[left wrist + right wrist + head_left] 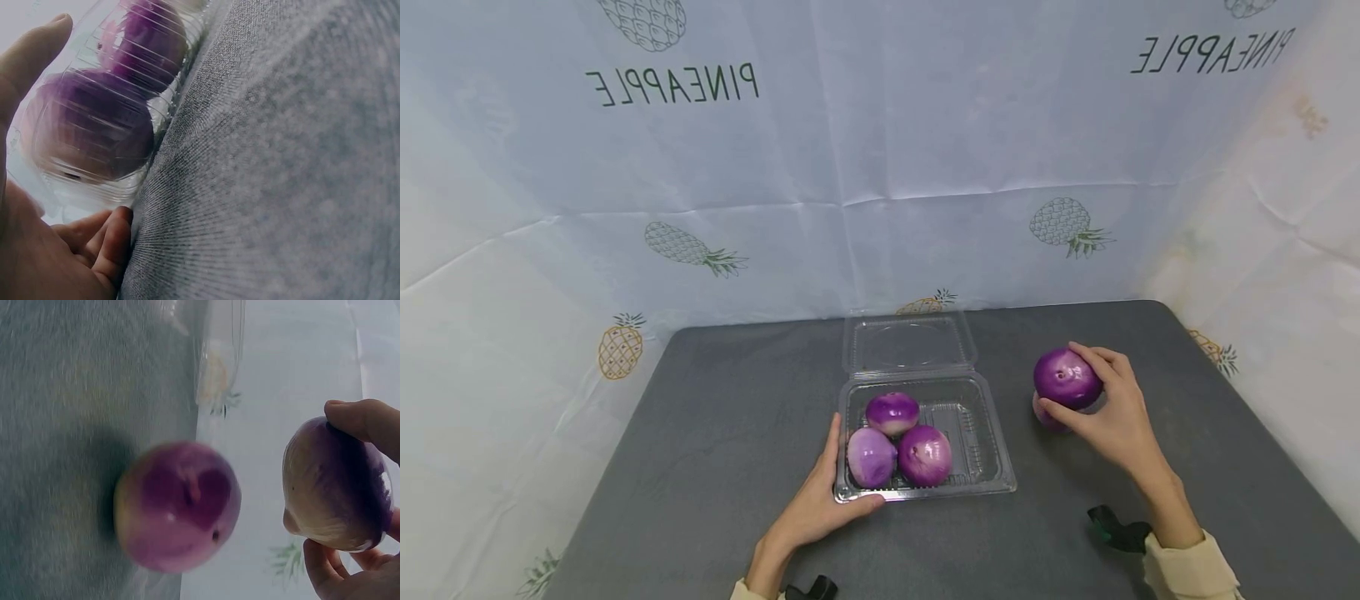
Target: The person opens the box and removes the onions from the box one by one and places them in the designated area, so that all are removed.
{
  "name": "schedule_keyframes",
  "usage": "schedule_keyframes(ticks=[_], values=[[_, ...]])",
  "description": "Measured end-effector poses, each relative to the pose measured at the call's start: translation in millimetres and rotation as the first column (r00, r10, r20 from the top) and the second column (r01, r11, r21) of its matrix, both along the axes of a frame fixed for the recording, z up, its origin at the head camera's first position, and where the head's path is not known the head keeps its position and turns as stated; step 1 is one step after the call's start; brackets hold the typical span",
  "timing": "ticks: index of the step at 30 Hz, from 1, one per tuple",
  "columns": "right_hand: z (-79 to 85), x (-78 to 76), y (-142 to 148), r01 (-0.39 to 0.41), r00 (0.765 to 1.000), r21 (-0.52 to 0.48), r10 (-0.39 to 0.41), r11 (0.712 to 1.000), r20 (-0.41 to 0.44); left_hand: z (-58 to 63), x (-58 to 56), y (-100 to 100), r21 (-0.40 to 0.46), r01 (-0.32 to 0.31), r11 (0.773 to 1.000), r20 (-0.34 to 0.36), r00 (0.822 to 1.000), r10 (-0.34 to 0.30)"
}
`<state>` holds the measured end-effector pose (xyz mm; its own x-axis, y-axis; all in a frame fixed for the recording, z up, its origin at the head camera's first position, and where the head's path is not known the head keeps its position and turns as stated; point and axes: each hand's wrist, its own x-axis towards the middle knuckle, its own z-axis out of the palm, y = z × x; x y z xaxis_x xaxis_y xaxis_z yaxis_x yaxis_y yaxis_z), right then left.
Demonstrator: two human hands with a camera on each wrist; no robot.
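Note:
In the head view my right hand point(1112, 417) grips a glossy purple onion point(1063, 377) between thumb and fingers. It is held just above a second purple onion point(178, 506), which sits on the table and is mostly hidden from the head camera. The right wrist view shows the held onion's pale side and small nub, apart from the lower one. At the near left corner of a clear plastic container point(981, 437), my left hand point(811, 504) spreads its straight thumb along the front and its fingers along the left side. Three purple onions point(925, 456) are grouped in the container's left part.
The container's hinged lid point(910, 343) lies open toward the back edge of the dark grey table point(745, 417). A pineapple-print cloth point(850, 150) hangs behind the table and at its sides. Black straps point(1118, 530) are on the wrists.

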<state>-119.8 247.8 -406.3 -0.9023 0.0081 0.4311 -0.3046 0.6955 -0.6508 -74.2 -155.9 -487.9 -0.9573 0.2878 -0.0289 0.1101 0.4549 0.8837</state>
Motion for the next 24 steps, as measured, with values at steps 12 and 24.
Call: schedule_keyframes(ticks=[12, 24], values=[[-5.9, -2.3, 40.5, 0.117, 0.993, 0.006, -0.117, 0.993, 0.023, -1.5, 0.6, -0.3, 0.003, -0.001, 1.0, 0.0, 1.0, 0.001], [-14.6, -4.6, 59.9, 0.156, 0.985, 0.045, -0.159, 0.987, 0.07, -1.2, 0.6, -0.1, 0.007, -0.002, 1.0, 0.001, 1.0, 0.002]])
